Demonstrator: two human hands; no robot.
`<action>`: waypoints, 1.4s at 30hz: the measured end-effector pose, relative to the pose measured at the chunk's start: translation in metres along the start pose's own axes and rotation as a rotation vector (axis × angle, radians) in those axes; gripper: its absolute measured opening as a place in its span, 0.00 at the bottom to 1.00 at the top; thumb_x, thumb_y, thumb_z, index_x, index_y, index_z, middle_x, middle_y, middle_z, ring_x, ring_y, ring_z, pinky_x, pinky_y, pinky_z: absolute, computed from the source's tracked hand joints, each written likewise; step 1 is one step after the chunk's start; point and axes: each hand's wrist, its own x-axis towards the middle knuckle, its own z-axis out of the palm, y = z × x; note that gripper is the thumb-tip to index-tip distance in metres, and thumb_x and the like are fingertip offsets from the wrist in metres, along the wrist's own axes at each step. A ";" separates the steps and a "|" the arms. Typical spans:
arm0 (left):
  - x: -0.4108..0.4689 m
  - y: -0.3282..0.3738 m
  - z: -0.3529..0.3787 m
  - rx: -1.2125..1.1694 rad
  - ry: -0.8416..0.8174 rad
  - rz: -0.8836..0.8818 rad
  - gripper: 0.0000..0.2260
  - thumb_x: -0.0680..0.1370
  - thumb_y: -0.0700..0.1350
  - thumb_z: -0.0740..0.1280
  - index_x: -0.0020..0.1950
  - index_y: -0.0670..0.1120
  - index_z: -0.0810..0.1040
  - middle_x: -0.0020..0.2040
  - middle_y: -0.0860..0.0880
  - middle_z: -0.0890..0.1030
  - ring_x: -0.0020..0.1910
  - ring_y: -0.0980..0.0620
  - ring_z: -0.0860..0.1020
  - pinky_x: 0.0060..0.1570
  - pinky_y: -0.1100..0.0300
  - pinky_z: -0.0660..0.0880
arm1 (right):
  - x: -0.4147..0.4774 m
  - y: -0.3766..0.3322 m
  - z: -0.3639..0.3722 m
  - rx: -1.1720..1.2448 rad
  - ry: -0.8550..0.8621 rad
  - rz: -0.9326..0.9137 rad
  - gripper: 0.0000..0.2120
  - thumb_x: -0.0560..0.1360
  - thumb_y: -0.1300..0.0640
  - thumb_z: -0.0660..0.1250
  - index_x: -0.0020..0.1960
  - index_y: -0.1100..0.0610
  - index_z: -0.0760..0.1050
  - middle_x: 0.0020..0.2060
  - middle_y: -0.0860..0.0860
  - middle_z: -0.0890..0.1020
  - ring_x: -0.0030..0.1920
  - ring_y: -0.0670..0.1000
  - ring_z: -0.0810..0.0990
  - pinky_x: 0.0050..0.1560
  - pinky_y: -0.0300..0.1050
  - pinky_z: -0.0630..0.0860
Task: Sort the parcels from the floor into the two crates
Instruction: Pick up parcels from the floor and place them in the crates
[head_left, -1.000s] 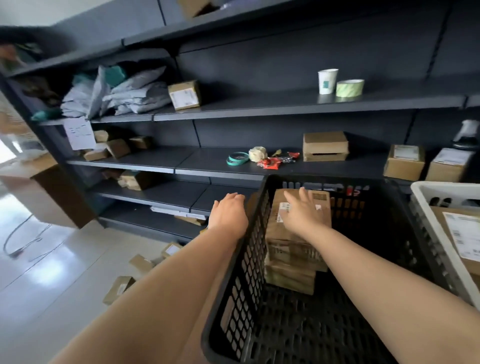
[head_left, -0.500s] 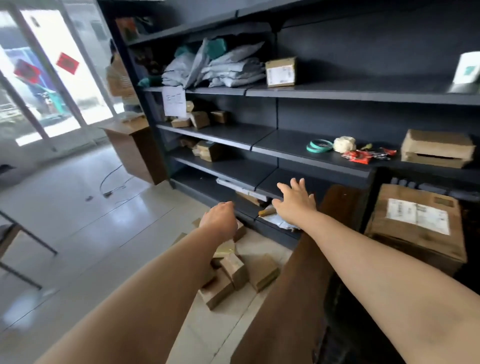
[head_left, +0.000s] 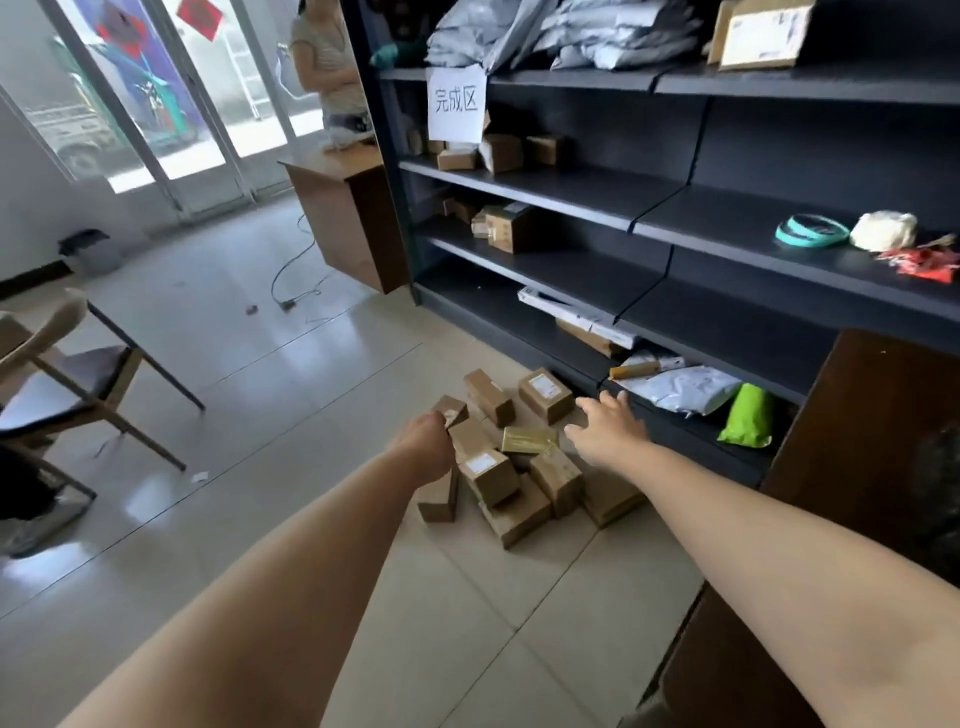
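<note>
The right hand (head_left: 608, 434) is reaching, fingers spread and released, over the far right of the parcel pile (head_left: 511, 483), which is lying on the tiled floor (head_left: 291, 395) near the shelving (head_left: 649, 218). The left hand (head_left: 427, 448) is curling its fingers at the pile's left edge, beside a small parcel (head_left: 451, 410). The parcels are showing as brown cardboard, some white-labelled, with one gold-wrapped parcel (head_left: 527, 440). The knuckles are hiding the left fingertips, so any grasp cannot be told.

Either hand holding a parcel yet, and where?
The right hand holds nothing, fingers spread. The left hand curls beside a small cardboard box; fingers hidden, grip cannot be told.
</note>
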 end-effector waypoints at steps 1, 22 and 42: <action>0.004 -0.013 0.001 0.005 -0.018 -0.019 0.22 0.79 0.32 0.55 0.74 0.41 0.67 0.73 0.42 0.70 0.71 0.44 0.69 0.67 0.54 0.67 | 0.002 -0.006 0.010 0.004 -0.023 0.003 0.26 0.82 0.47 0.55 0.78 0.51 0.56 0.79 0.53 0.50 0.79 0.56 0.41 0.75 0.58 0.52; 0.158 -0.024 0.028 0.206 -0.308 -0.032 0.21 0.80 0.36 0.57 0.74 0.42 0.67 0.72 0.42 0.71 0.70 0.43 0.70 0.67 0.54 0.68 | 0.173 -0.011 0.087 0.123 -0.198 0.189 0.25 0.81 0.49 0.57 0.75 0.57 0.64 0.74 0.58 0.64 0.75 0.59 0.59 0.73 0.50 0.60; 0.318 -0.020 0.126 0.191 -0.638 -0.136 0.21 0.81 0.37 0.55 0.74 0.41 0.67 0.73 0.42 0.69 0.72 0.43 0.69 0.67 0.55 0.67 | 0.316 0.024 0.131 0.280 -0.410 0.383 0.23 0.79 0.50 0.60 0.73 0.55 0.69 0.72 0.57 0.69 0.70 0.59 0.69 0.69 0.47 0.67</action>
